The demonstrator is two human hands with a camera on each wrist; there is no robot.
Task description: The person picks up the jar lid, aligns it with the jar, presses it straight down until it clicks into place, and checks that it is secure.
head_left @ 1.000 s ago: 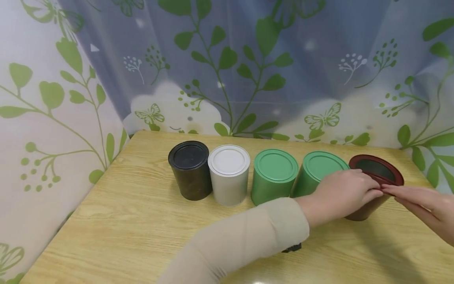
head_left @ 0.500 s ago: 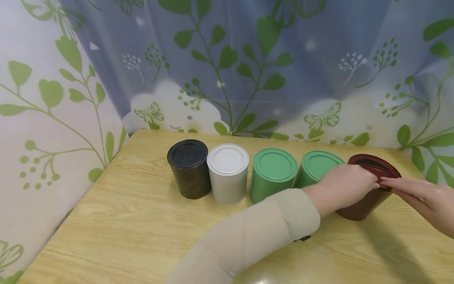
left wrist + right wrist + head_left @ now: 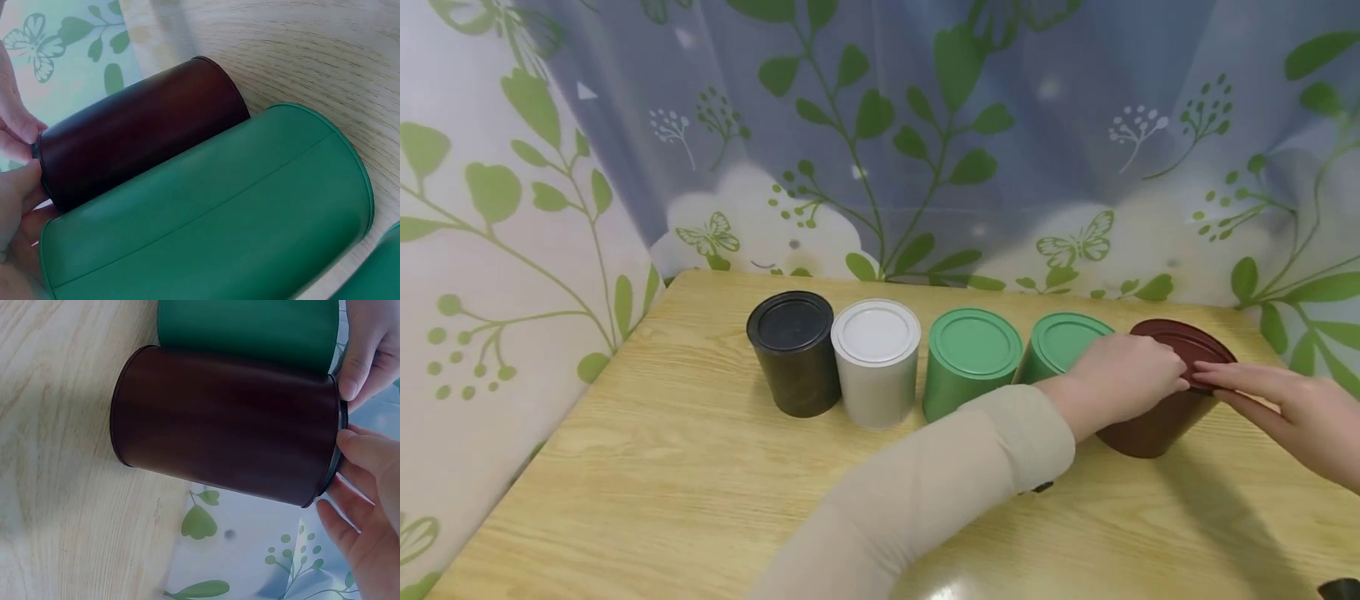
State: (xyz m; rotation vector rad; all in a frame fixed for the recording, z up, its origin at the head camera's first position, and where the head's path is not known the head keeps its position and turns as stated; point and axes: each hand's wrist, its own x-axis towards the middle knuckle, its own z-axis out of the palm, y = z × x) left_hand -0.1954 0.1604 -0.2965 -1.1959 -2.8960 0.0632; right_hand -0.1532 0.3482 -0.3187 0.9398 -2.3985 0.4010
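A dark red-brown can (image 3: 1150, 423) stands at the right end of a row of cans, with a matching lid (image 3: 1180, 340) over its top. My left hand (image 3: 1122, 377) reaches across from the left, fingers bent at the lid's near edge. In the left wrist view its thumb (image 3: 26, 178) lies against the rim. My right hand (image 3: 1292, 408) comes from the right and holds the lid's edge between thumb and fingers. The right wrist view shows that thumb (image 3: 359, 447) at the rim and the fingers spread behind the lid. The hands partly hide the lid.
Left of the brown can stand two green lidded cans (image 3: 973, 367) (image 3: 1067, 337), a white one (image 3: 877, 367) and a black one (image 3: 793, 358). They share a wooden table (image 3: 647, 467). Behind hangs a leaf-patterned curtain (image 3: 910, 125). A dark object (image 3: 1339, 589) shows at the bottom right.
The lid was tilted, with a dark opening showing behind it; now it lies across the can's top. Both hands have shifted slightly along the near rim, and the view has moved a little.
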